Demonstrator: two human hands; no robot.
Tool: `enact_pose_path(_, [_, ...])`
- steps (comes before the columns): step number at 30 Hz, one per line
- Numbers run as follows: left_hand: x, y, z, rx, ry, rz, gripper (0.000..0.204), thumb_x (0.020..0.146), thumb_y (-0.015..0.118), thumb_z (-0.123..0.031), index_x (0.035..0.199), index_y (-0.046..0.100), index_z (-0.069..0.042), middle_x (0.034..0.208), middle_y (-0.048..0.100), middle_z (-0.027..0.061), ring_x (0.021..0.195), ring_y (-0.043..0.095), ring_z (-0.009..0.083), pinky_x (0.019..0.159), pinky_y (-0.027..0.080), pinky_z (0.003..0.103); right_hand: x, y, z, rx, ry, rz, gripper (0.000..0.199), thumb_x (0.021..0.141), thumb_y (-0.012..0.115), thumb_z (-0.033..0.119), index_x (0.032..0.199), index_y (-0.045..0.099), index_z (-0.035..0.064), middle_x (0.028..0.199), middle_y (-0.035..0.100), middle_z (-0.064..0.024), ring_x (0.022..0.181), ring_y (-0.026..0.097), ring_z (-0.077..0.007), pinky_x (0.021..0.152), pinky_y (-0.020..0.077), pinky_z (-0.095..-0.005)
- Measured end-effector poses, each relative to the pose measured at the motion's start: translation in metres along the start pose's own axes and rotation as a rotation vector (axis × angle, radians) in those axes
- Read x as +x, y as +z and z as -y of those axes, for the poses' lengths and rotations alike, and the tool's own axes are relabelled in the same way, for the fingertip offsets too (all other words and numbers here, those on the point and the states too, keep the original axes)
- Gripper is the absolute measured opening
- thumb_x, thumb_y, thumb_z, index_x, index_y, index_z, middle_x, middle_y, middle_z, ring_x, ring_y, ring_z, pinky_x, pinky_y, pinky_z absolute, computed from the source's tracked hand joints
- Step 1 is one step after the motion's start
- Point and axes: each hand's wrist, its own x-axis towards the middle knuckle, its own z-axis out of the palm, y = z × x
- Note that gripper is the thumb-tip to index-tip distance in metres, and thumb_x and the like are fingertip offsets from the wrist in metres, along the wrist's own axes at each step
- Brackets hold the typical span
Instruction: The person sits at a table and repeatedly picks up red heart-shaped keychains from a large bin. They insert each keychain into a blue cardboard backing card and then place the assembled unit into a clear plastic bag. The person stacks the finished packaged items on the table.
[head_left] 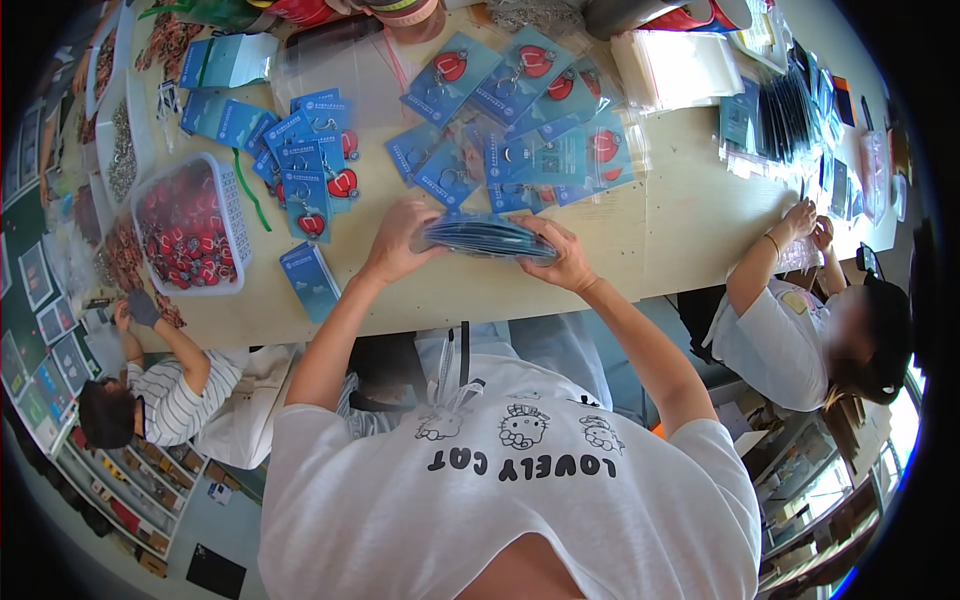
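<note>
Between my two hands, just over the near edge of the table, is a thick stack of blue cards in clear sleeves [482, 236]. My left hand [400, 245] grips its left end and my right hand [563, 258] its right end. Beyond the stack lies a loose spread of sleeved blue cards with red keychains [535, 62]. To the left, more blue cards [305, 178] overlap, several carrying red charms on metal rings. A small pile of blue cards [310, 280] rests by the table edge near my left forearm.
A white plastic basket [236, 205] full of red charms stands left, beside a tray of metal rings [120, 150]. Clear bags [672, 72] are piled far right, near a row of dark packets [785, 115]. Co-workers sit at left [190, 385] and right [775, 335].
</note>
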Motion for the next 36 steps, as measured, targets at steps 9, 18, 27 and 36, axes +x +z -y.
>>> enact_pose_path(9, [0.017,-0.001,-0.054,-0.240,-0.145,0.105,0.046,0.068,0.073,0.005,0.111,0.058,-0.006,0.108,0.068,0.0100,0.104,0.064,0.0276,0.092,0.049,0.035,-0.047,-0.017,0.040,0.267,0.117,-0.087,0.060,0.068,0.078,0.014,0.124,0.058,0.0073,0.121,0.061,-0.0129,0.108,0.060,-0.0257,0.086,0.0502,-0.0360])
enact_pose_path(18, [0.261,0.040,-0.198,-0.134,0.562,0.126,0.040,0.064,0.070,0.006,0.099,0.062,-0.011,0.114,0.065,0.0060,0.115,0.056,0.0281,0.094,0.044,0.039,-0.094,-0.126,0.025,-0.247,-0.193,-0.897,0.055,0.064,0.075,-0.002,0.116,0.059,0.0029,0.124,0.057,-0.0201,0.114,0.056,-0.0374,0.098,0.0454,-0.0426])
enact_pose_path(27, [0.537,0.107,-0.266,0.182,1.123,0.191,0.041,0.070,0.062,0.007,0.107,0.065,-0.011,0.108,0.061,0.0092,0.105,0.057,0.0276,0.093,0.046,0.036,-0.051,-0.342,-0.012,-0.955,-0.288,-1.072,0.065,0.055,0.077,-0.007,0.116,0.062,0.0087,0.121,0.059,-0.0111,0.110,0.057,-0.0321,0.092,0.0494,-0.0386])
enact_pose_path(36, [0.582,0.193,-0.194,0.547,0.675,0.494,0.049,0.074,0.061,0.004,0.121,0.053,-0.006,0.122,0.055,0.0181,0.107,0.058,0.0357,0.091,0.048,0.039,-0.031,-0.357,-0.085,-1.033,-0.097,-0.820,0.065,0.066,0.070,-0.004,0.125,0.058,0.0217,0.128,0.054,-0.0039,0.117,0.052,-0.0265,0.088,0.0515,-0.0365])
